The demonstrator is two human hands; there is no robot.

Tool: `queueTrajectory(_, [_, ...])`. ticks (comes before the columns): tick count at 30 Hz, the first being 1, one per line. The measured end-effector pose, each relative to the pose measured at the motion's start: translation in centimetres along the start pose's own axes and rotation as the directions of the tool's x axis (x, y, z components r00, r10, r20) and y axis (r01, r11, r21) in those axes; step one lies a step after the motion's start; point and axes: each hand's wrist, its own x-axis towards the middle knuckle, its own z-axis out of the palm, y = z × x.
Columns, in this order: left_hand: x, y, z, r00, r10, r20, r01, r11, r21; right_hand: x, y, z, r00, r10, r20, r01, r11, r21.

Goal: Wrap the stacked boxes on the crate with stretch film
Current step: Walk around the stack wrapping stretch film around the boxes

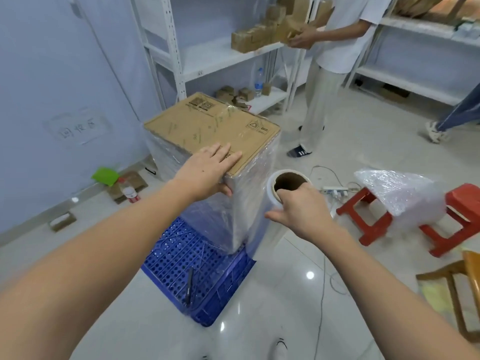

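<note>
A tall stack of brown cardboard boxes (pixel 213 126) stands on a blue perforated plastic crate (pixel 181 258). Clear stretch film covers the stack's sides. My left hand (pixel 207 167) lies flat on the top box's near corner, fingers straight, thumb over the edge. My right hand (pixel 298 209) grips the top of an upright stretch film roll (pixel 281 181) just right of the stack, fingers hooked into its brown cardboard core. Film runs from the roll down to the stack's near right corner.
A black pen (pixel 189 287) lies on the crate. Red stools (pixel 368 216) carrying bubble wrap (pixel 400 193) stand at right, with a power strip (pixel 335 190) and cables on the floor. A person (pixel 327 74) handles boxes at white shelves behind. A wooden chair (pixel 457 284) is near right.
</note>
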Motion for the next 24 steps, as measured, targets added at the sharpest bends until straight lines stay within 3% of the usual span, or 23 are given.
queueTrajectory(7, [-0.7,0.2,0.0,1.000,0.020,-0.023,-0.021,1.000,-0.020,-2.1,-3.5,-1.0,0.975,-0.172,0.138,0.164,0.984,0.065])
queueTrajectory(11, [-0.9,0.2,0.0,0.999,0.019,-0.033,-0.020,0.999,-0.032,-2.4,-5.2,-1.1,0.956,-0.260,0.137,0.245,0.962,0.118])
queueTrajectory(24, [-1.0,0.4,-0.3,1.000,-0.004,-0.027,0.003,0.999,-0.054,-1.7,-5.8,-1.2,0.942,-0.243,0.233,0.247,0.969,0.012])
